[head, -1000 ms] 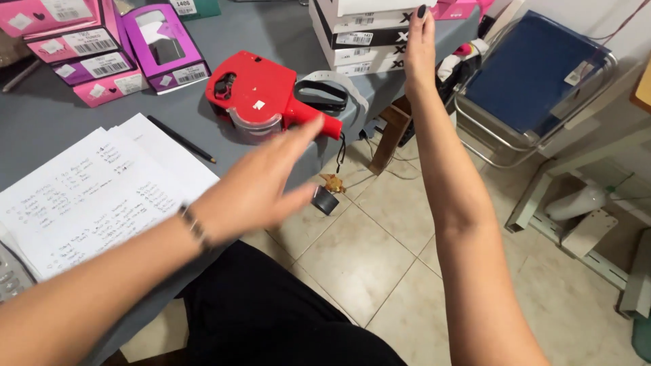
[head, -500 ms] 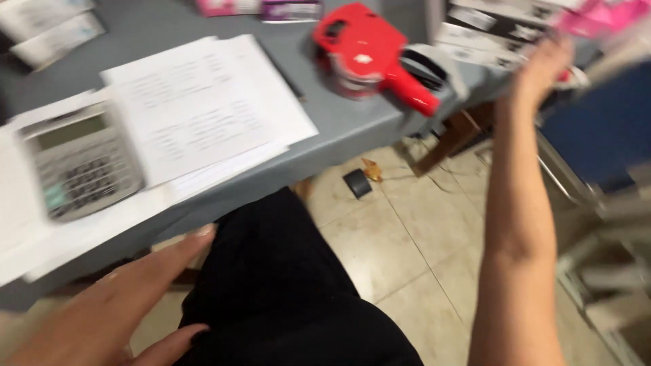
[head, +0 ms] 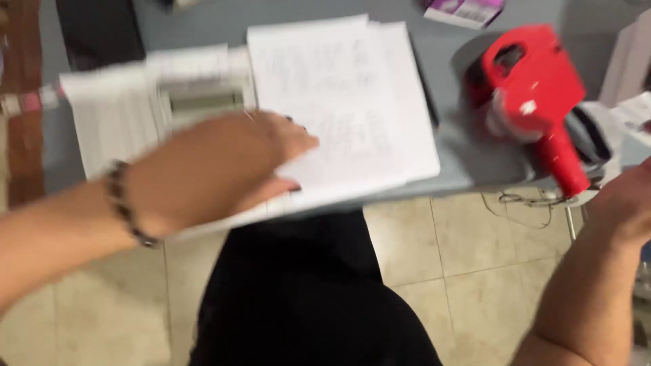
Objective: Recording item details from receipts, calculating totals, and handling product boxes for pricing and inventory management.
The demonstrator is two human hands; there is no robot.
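The left hand (head: 217, 169) lies flat and open-fingered on the stack of written sheets (head: 346, 108), pinning it at the worktop (head: 475, 166) edge; right of the sheets, the right hand (head: 627, 203) nears the red price-label gun (head: 536, 95), its grip unclear

Tabletop (head: 203, 27) was flat grey. Paper sheets (head: 352, 95) were white with faint grey handwriting. Price-label gun (head: 532, 95) was bright red with a white patch. Bracelet (head: 125, 203) at the left wrist showed dark beads. Small box (head: 464, 10) was magenta and white. Floor tiles (head: 461, 257) were beige; trousers (head: 305, 305) black.
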